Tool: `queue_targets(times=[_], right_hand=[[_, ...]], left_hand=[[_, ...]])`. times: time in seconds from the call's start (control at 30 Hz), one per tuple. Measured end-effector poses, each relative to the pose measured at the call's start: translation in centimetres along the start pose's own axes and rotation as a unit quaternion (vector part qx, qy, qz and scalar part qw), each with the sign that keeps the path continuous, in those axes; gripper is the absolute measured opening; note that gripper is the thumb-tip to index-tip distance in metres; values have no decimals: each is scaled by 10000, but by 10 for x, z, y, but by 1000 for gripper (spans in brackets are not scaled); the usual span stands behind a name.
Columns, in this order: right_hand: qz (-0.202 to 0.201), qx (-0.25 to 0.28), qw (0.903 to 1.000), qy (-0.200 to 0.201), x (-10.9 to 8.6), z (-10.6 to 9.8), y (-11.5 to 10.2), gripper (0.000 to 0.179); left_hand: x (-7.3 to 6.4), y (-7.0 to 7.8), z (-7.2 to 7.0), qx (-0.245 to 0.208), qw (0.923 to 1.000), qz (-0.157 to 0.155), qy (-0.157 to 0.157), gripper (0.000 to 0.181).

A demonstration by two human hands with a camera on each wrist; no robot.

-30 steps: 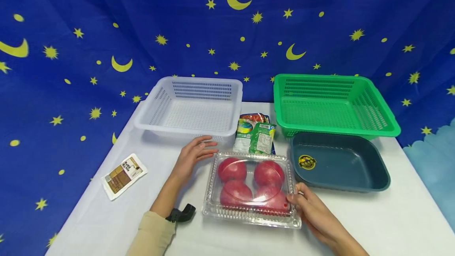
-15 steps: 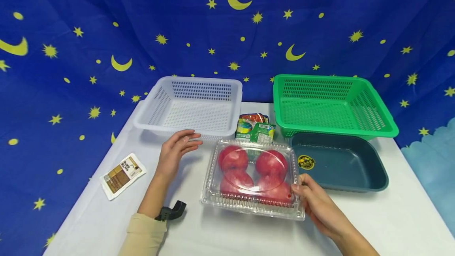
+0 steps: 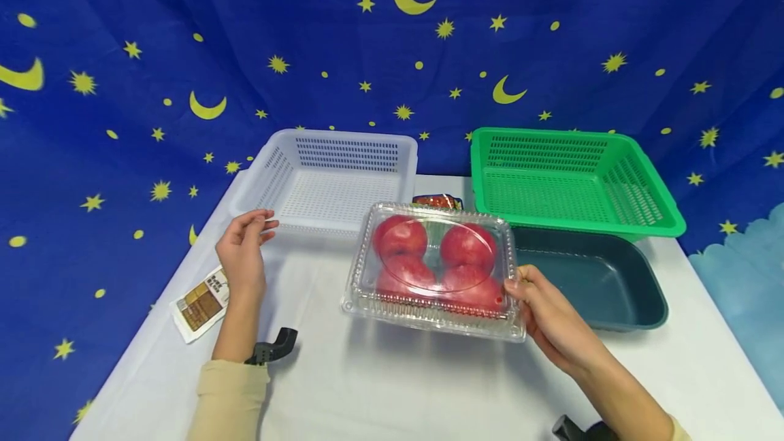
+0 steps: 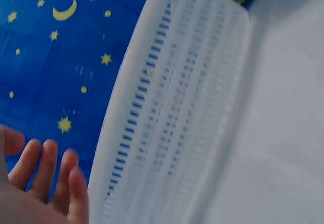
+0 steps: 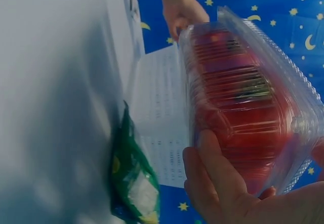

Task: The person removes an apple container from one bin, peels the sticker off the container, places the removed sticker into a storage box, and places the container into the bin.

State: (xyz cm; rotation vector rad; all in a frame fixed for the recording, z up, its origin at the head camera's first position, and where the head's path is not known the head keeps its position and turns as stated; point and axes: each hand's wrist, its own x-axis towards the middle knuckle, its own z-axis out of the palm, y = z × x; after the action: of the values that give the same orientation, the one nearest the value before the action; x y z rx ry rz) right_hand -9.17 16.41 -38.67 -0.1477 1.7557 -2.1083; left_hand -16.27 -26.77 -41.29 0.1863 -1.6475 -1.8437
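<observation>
A clear plastic clamshell box (image 3: pixel 431 325) with several round red fruits (image 3: pixel 401 237) inside is up off the white table, its shadow below it. At the box's right edge my right hand (image 3: pixel 551 322) grips it, thumb on top. In the right wrist view, fingers (image 5: pixel 215 163) of that hand press the box's underside (image 5: pixel 238 97). My left hand (image 3: pixel 241 257) is apart from the box, over the left of the table, fingers loosely bent and holding nothing. It overlaps the front left corner of the white basket (image 3: pixel 382 226) and part of a brown-and-white pouch (image 3: pixel 199 305).
A green basket (image 3: pixel 643 226) stands at the back right, with a dark teal basin (image 3: pixel 655 312) in front of it. Between the baskets lies a red packet (image 3: pixel 437 201); a green packet (image 5: pixel 134 178) shows in the right wrist view, hidden by the box from above.
My right hand has lifted the box upward and away, so it covers the green packet in the head view. My left hand has moved left, away from the box.
</observation>
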Motion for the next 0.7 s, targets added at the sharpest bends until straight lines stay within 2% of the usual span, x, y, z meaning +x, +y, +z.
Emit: queue_targets(times=[0.07,0.13,0.2,0.27,0.4,0.5,0.57,0.7], right_hand=[[-63,-13,10000,-53,3,0,-4,15],[-116,0,9999,-84,5,0,-8,14],[-161,-22,9999,-27,8,0,-11,14],[-174,-79,9998,64,11,1,-15,16],[-158,-338,9989,300,17,5,-22,23],[-127,-446,9978,467,24,9,-26,26],[-117,-425,9978,502,28,11,-28,26],[-81,-342,9980,517,39,16,-32,29]], left_hand=[[5,-2,-3,565,9965,287,536,19],[9,-6,-6,1136,9877,434,985,16],[14,-12,-9,1448,9798,464,1298,15],[19,-15,-11,1688,9737,407,1472,17],[26,-18,-14,1926,9698,-46,1496,28],[30,-21,-16,1886,9705,-550,1402,37],[31,-24,-16,1760,9717,-860,1321,43],[33,-31,-17,1147,9783,-1301,1134,50]])
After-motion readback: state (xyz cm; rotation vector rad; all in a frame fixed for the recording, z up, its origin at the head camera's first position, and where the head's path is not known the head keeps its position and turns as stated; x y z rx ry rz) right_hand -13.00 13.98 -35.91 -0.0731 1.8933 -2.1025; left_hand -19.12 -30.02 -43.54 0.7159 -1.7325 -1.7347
